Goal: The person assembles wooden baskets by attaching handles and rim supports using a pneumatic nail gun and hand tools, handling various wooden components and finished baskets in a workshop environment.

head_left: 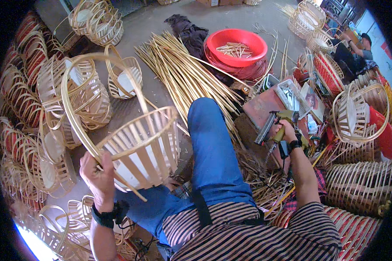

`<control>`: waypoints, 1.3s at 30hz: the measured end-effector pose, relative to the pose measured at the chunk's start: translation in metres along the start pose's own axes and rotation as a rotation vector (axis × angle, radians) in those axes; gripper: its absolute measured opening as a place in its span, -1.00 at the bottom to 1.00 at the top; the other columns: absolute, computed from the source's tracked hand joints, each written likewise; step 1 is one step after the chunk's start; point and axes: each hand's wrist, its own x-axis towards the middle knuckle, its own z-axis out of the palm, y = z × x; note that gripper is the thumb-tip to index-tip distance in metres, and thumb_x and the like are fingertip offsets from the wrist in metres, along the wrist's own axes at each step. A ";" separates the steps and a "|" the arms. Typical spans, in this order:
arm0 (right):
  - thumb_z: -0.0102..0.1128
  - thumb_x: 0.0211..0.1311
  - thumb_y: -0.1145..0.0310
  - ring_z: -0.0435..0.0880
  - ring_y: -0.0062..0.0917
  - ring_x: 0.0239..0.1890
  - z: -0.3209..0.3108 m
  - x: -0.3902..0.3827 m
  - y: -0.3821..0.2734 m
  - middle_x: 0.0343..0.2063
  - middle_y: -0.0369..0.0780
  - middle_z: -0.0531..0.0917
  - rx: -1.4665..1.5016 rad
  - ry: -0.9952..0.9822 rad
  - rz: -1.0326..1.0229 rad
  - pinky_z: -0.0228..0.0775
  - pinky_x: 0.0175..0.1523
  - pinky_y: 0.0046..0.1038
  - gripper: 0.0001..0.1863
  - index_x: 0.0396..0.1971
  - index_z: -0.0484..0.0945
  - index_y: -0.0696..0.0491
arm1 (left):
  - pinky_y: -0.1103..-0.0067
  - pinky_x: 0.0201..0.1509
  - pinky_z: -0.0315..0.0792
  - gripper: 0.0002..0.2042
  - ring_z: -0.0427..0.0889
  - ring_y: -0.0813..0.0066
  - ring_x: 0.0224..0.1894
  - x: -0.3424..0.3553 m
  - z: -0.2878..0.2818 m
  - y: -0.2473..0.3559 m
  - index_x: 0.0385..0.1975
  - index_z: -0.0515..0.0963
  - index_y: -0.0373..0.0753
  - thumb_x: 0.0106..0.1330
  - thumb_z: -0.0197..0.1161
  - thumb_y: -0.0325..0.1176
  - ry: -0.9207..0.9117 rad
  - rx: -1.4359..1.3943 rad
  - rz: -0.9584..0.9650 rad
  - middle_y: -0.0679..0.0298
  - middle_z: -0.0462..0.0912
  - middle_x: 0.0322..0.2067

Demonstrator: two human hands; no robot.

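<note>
My left hand (98,176) is closed around the rim of a woven bamboo basket (146,161), where its tall hoop handle (67,98) meets the side. The basket is tilted above my left thigh, with upright slats, a pale base and one loose strip end poking out below. In my right hand (288,131) is a green staple gun (287,115) with a dark magazine, gripped by its handle. It is held over the edge of a reddish work surface (261,106), apart from the basket.
Stacked baskets (26,100) line the left side, and more baskets (357,115) stand at the right. Ahead lie a bundle of bamboo sticks (183,74) and a red basin (237,45) holding short pieces. A tray (292,95) sits on the work surface. Another person (361,48) works at far right.
</note>
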 end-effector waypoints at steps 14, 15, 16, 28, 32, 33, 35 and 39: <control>-0.01 -0.14 0.38 0.43 -0.22 -0.32 0.061 0.001 0.056 -0.40 -0.02 0.46 -1.498 0.532 -0.722 0.25 -0.19 -0.35 -0.72 -0.37 0.41 0.20 | 0.70 -0.61 0.05 -0.73 0.18 0.72 -0.67 -0.027 -0.009 -0.005 -0.70 0.42 -0.41 0.09 0.03 -0.32 -0.178 0.091 -0.432 0.38 0.32 -0.78; -0.01 -0.14 0.38 0.41 -0.21 -0.31 0.071 0.009 0.072 -0.39 -0.01 0.45 -1.490 0.416 -0.674 0.25 -0.18 -0.35 -0.73 -0.37 0.40 0.19 | 0.70 -0.61 0.04 -0.73 0.17 0.72 -0.67 -0.029 -0.012 -0.003 -0.70 0.41 -0.41 0.09 0.02 -0.33 -0.196 0.100 -0.463 0.38 0.31 -0.78; -0.01 -0.14 0.39 0.40 -0.19 -0.30 0.080 0.017 0.091 -0.38 0.00 0.44 -1.484 0.309 -0.618 0.24 -0.17 -0.34 -0.73 -0.37 0.39 0.19 | 0.70 -0.61 0.04 -0.74 0.17 0.72 -0.66 -0.030 -0.016 -0.002 -0.70 0.39 -0.42 0.09 0.01 -0.33 -0.207 0.104 -0.499 0.39 0.30 -0.78; -0.07 -0.11 0.52 0.20 -0.13 -0.09 0.088 0.099 0.180 -0.14 -0.02 0.23 -1.835 0.270 0.056 0.19 -0.06 -0.29 -0.73 -0.30 0.31 0.13 | 0.73 -0.65 0.05 -0.68 0.19 0.74 -0.70 -0.052 -0.056 -0.012 -0.65 0.40 -0.33 0.18 -0.10 -0.20 -0.105 0.197 -0.698 0.42 0.29 -0.78; -0.10 -0.07 0.49 0.30 -0.17 -0.17 0.083 0.106 0.190 -0.21 -0.07 0.29 -1.991 0.303 0.098 0.25 -0.15 -0.27 -0.79 -0.35 0.35 0.13 | 0.75 -0.62 0.13 -0.68 0.27 0.73 -0.68 -0.054 -0.052 -0.016 -0.59 0.43 -0.34 0.18 -0.10 -0.20 -0.017 0.119 -0.786 0.40 0.35 -0.74; -0.12 -0.06 0.48 0.33 -0.19 -0.19 0.084 0.105 0.192 -0.25 -0.09 0.32 -1.998 0.250 0.088 0.27 -0.18 -0.27 -0.81 -0.37 0.36 0.14 | 0.75 -0.61 0.14 -0.68 0.28 0.73 -0.68 -0.055 -0.051 -0.015 -0.58 0.43 -0.34 0.18 -0.10 -0.20 -0.016 0.108 -0.775 0.40 0.35 -0.73; -0.02 -0.12 0.43 0.36 -0.19 -0.24 0.086 0.099 0.194 -0.32 -0.07 0.36 -1.932 0.241 -0.014 0.28 -0.21 -0.30 -0.78 -0.41 0.36 0.19 | 0.74 -0.59 0.17 -0.68 0.30 0.71 -0.66 -0.052 -0.041 -0.004 -0.58 0.43 -0.34 0.19 -0.12 -0.21 -0.049 0.039 -0.736 0.38 0.37 -0.71; 0.17 -0.25 0.35 0.29 -0.15 -0.15 0.079 0.109 0.187 -0.23 0.07 0.31 -1.828 0.006 0.054 0.19 -0.09 -0.31 -0.60 -0.36 0.32 0.25 | 0.72 -0.55 0.19 -0.69 0.32 0.70 -0.62 -0.051 -0.035 -0.001 -0.58 0.42 -0.33 0.20 -0.14 -0.21 -0.103 0.029 -0.694 0.37 0.38 -0.68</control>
